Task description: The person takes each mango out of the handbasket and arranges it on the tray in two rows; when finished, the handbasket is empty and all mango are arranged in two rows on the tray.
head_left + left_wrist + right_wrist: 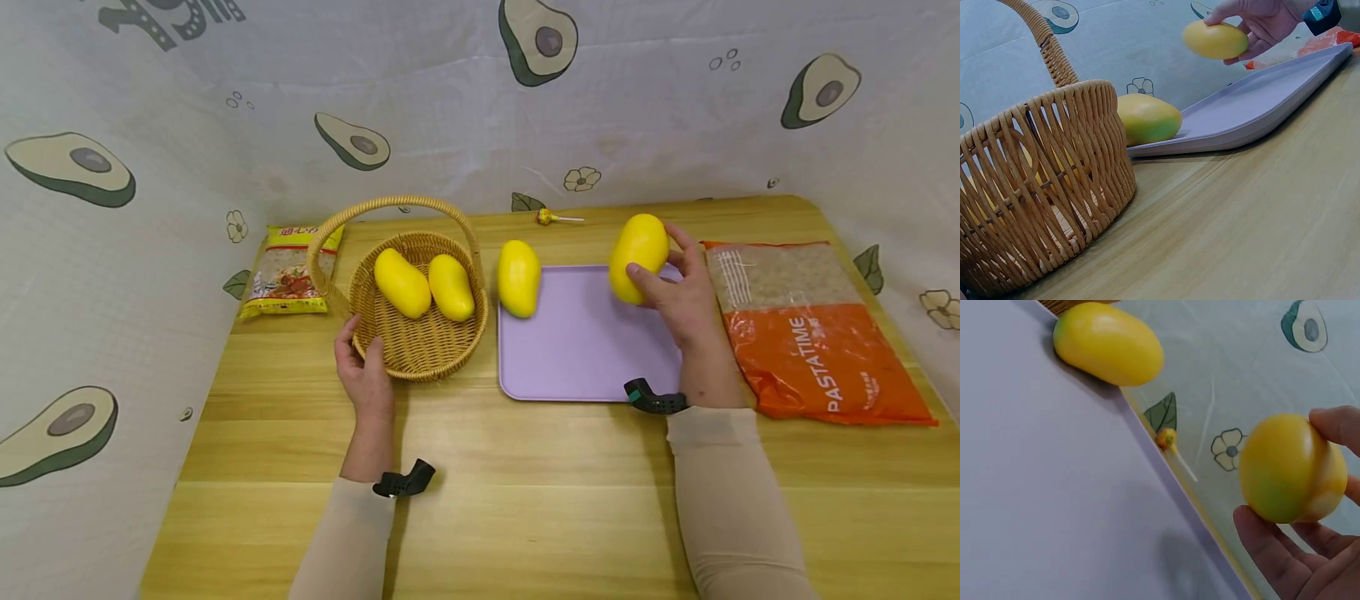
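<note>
My right hand [686, 300] grips a yellow mango [640, 257] between thumb and fingers, above the right part of the lilac tray [592, 358]. In the right wrist view, the held mango [1291, 469] shows a greenish patch. Another mango [519, 279] lies at the tray's left end. Two more mangoes, one on the left [402, 283] and one on the right [452, 287], rest inside the wicker basket [420, 362]. My left hand [366, 375] rests against the basket's front left side, thumb and fingers spread and mostly extended. The left wrist view hides nearly all of that hand.
A yellow-edged food packet [288, 271] lies behind the basket on the left. An orange pasta bag [817, 333] lies right of the tray. Behind the tray is a lollipop [555, 217]. The basket's tall handle [397, 202] arches above it. A patterned cloth [450, 100] hangs around the table.
</note>
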Available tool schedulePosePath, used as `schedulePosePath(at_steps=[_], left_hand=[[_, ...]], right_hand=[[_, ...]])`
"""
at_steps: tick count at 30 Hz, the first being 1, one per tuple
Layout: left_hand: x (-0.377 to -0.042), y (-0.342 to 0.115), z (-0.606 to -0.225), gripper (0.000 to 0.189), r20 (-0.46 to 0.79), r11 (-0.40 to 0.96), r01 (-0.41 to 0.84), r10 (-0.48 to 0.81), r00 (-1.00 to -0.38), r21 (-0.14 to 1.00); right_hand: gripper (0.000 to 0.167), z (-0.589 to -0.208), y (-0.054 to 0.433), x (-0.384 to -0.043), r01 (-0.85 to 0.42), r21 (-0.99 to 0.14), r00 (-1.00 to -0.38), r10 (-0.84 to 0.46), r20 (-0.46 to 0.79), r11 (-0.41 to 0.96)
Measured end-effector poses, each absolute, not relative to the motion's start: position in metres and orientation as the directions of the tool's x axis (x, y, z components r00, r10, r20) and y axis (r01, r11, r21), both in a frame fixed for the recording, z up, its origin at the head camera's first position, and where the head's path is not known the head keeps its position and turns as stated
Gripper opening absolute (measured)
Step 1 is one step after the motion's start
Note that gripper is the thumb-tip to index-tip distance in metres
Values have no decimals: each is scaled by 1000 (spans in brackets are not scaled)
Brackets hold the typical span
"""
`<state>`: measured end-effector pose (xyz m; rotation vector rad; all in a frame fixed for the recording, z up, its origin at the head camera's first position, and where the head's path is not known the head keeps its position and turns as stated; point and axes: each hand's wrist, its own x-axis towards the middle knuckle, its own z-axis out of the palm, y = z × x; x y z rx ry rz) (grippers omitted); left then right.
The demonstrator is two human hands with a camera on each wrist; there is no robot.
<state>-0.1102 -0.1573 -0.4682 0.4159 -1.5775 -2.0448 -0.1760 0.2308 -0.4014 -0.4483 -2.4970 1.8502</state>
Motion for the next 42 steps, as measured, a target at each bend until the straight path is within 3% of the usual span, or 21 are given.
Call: schedulePosePath(at_steps=[17,42], left_hand=[[-109,-156,-467,42,71,-179,203,-557,-827,963],[-112,-158,-470,42,67,-173,199,-570,-819,965]], right_hand=[[85,-420,256,-179,325,-818,-939,268,-218,475],[84,-426,265,-179,342,-822,-937,228,-263,456]])
